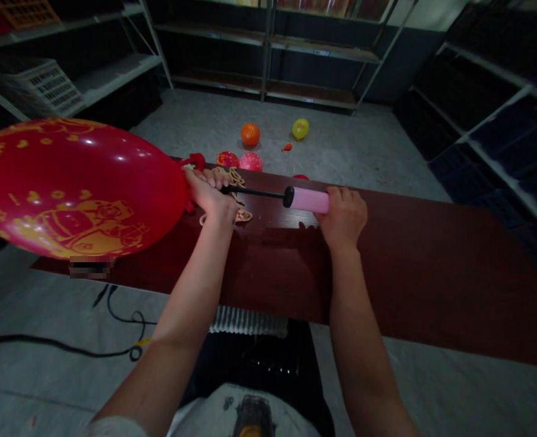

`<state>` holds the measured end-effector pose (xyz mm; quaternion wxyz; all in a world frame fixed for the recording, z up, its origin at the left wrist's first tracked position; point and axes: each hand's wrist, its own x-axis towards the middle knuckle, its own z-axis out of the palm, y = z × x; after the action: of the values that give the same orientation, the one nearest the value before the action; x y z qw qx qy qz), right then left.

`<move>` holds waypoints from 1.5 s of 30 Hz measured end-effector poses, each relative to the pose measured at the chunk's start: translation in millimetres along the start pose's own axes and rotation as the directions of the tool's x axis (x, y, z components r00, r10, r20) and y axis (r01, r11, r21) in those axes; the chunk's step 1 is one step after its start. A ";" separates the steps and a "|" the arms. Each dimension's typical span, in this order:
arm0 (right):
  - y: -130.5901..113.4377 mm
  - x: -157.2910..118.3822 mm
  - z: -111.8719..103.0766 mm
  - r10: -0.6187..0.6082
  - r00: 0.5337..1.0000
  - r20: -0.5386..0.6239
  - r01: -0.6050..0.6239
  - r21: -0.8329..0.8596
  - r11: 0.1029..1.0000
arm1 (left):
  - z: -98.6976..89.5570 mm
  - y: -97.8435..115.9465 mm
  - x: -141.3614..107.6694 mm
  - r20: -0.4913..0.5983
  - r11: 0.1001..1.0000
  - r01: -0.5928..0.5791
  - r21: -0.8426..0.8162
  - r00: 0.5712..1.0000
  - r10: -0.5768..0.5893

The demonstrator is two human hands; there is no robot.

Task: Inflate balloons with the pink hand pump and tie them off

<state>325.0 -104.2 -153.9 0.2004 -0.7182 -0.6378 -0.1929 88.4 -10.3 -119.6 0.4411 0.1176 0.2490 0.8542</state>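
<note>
A large red balloon (81,188) with gold printed figures fills the left side, lying sideways above the table. My left hand (214,191) is closed round the balloon's neck end and the near end of a balloon pump's black rod. The pump's pink barrel (311,200) is gripped from its right end by my right hand (342,215). The black rod (259,193) stretches drawn out between both hands. Tan looped strands (232,177) and a small patterned piece (243,215) lie on the table by my left hand. Its fingers hide the exact joint of balloon and pump.
The dark red-brown table (423,267) runs across in front of me. Beyond it on the floor lie an orange balloon (251,134), a yellow balloon (300,128), a pink balloon (251,161) and other small ones. Metal shelves (314,45) line the walls. A black cable (59,346) crosses the floor at left.
</note>
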 end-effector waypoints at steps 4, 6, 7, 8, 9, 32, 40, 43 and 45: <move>-21.3 1.9 -1.3 -0.030 0.999 0.040 0.030 -0.003 1.000 | 7.5 -7.5 -14.4 -0.029 0.999 0.050 -0.013 0.998 -0.050; -32.5 2.0 0.5 -0.061 0.997 0.053 0.061 0.007 0.998 | 9.5 -12.2 -21.3 -0.015 0.997 0.071 -0.009 0.997 -0.071; -37.6 1.7 2.0 -0.079 0.995 0.058 0.078 0.016 0.997 | 9.7 -14.9 -24.3 -0.004 0.997 0.074 -0.011 0.997 -0.074; -42.1 1.0 3.8 -0.095 0.993 0.064 0.094 0.028 0.995 | 9.4 -17.6 -26.7 0.009 0.997 0.078 -0.014 0.997 -0.078; -45.8 0.2 5.7 -0.109 0.992 0.070 0.106 0.040 0.994 | 8.6 -20.4 -28.6 0.022 0.996 0.082 -0.019 0.996 -0.082; -36.4 -5.9 18.3 -0.161 0.983 0.086 0.158 0.037 0.987 | -0.1 -18.2 -3.4 -0.045 0.990 0.113 -0.088 0.992 -0.117; 1.4 -0.7 2.4 -0.019 0.999 -0.027 0.018 -0.060 0.998 | 1.7 9.1 9.7 -0.078 0.994 0.086 -0.068 0.993 -0.092; 6.1 0.9 -0.8 0.023 0.998 -0.066 -0.027 -0.059 0.998 | 2.1 14.0 13.5 -0.093 0.996 0.070 -0.053 0.993 -0.075; 5.3 1.6 0.1 0.034 0.997 -0.073 -0.038 -0.052 0.998 | 3.1 15.4 13.5 -0.105 0.998 0.061 -0.034 0.992 -0.064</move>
<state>330.5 -103.3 -153.4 0.2078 -0.7272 -0.6118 -0.2319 71.1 -5.8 -109.1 0.4556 0.0576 0.2625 0.8486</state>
